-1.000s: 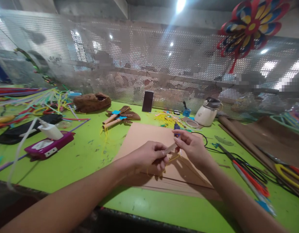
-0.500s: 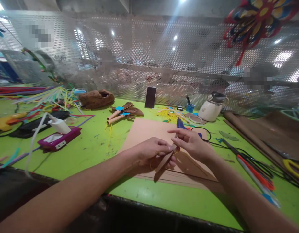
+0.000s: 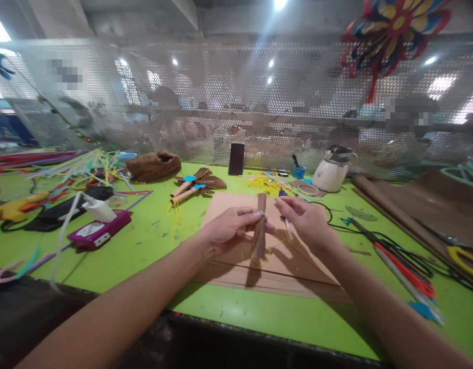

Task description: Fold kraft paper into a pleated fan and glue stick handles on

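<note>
Brown roll (image 3: 260, 241) pinched mid-length in left hand (image 3: 233, 228), right hand (image 3: 307, 220) just beside, its grip unclear

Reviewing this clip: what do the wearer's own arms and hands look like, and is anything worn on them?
Both are bare. No sleeve shows on the left forearm or right forearm, and neither wrist shows a watch or band. The left hand and right hand are ungloved, with no visible markings.

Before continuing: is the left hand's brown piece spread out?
No: rolled or folded, I cannot tell which; the brown piece shows narrow, with a lengthwise edge, in the left hand.
</note>
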### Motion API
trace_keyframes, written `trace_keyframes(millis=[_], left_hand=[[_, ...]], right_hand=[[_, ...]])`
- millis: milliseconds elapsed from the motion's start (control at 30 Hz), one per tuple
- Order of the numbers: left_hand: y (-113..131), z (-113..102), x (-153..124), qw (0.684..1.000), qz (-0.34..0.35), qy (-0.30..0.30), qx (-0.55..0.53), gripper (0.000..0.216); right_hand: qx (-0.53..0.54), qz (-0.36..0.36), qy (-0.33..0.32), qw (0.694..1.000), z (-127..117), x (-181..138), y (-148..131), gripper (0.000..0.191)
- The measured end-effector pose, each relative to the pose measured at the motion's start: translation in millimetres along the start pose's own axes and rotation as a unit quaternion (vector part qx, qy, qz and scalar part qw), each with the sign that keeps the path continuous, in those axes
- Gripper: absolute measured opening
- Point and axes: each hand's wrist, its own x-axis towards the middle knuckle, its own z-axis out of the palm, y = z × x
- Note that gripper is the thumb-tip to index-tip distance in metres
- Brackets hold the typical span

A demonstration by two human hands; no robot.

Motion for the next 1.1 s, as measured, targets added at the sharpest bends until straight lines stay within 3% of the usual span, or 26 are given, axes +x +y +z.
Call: trace_keyframes(millis=[100,233,333,467,567,667,833,967,1100], left_hand=[[15.5,-7.4,-3.4,0.998,0.046,0.034,0.001,0.024],[30.7,-10.6,-9.1,0.99,0.118,0.07,-0.017,0.02],[35.3,-6.4,-11.5,0.985,0.137,0.095,-0.043,0.021],[34.2,-3.7,-8.9,0.977,0.161,0.11,-0.09,0.018],[31.7,-6.7,-4.9,0.966,0.181,0.131,-0.13,0.014],[30.9,-7.7,-3.1,0.958,0.178,0.163,-0.154,0.014],[33.4,0.6,-5.5,0.962,0.145,0.175,-0.154,0.015],[33.4,2.3,-4.0,0.968,0.126,0.174,-0.129,0.02],[31.8,-2.0,-0.2,0.972,0.105,0.169,-0.125,0.021]], right_hand=[[-0.004,-0.025,0.012,1.0,-3.3,-2.1,-1.6,0.033],[0.028,-0.027,-0.019,0.999,-2.6,-7.7,-9.6,0.028],[0.104,-0.021,-0.097,0.99,5.4,-14.6,-18.6,0.027],[0.207,-0.04,-0.23,0.95,26.9,-28.4,-27.6,0.032],[0.237,0.013,-0.28,0.93,43.7,-41.1,-29.6,0.039],[0.212,0.061,-0.288,0.932,54.4,-51.7,-28.2,0.044],[0.121,-0.004,-0.261,0.958,60.9,-61.6,-25.2,0.041],[0.056,-0.06,-0.27,0.959,60.5,-68.0,-23.5,0.038],[0.029,-0.073,-0.273,0.959,59.3,-72.3,-20.8,0.034]])
